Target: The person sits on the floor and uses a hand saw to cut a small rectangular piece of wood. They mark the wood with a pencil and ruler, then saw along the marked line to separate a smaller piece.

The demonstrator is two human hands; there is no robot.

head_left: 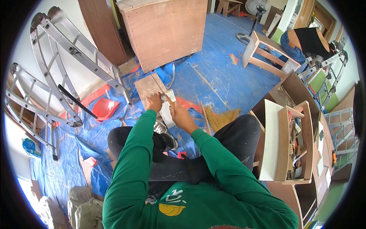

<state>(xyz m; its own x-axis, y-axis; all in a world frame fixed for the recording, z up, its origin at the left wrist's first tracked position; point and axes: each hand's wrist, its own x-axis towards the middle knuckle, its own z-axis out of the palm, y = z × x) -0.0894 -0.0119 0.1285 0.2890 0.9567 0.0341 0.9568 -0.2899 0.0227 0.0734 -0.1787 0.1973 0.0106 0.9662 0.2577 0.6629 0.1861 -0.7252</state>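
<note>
My right hand [183, 118] is closed round the wooden handle [170, 102] of what looks like a handsaw, whose long thin blade [158, 83] points up and to the left. The blade lies over a brown wooden board [144, 87] on the floor. Just left of it, my left hand [154, 102] is closed on a white-faced board [166, 116], pressing it against the brown one. The blade's cutting edge is too small to make out. My shoe [167, 137] sits beside the white board's near end.
A blue tarp [213, 76] covers the floor. Aluminium ladders [72, 49] and a red dustpan [105, 109] are at left, a large wooden cabinet [167, 34] ahead. A straw broom [223, 119] lies beside my right knee; a drawer of tools [282, 143] stands right. Another person [305, 42] bends over, far right.
</note>
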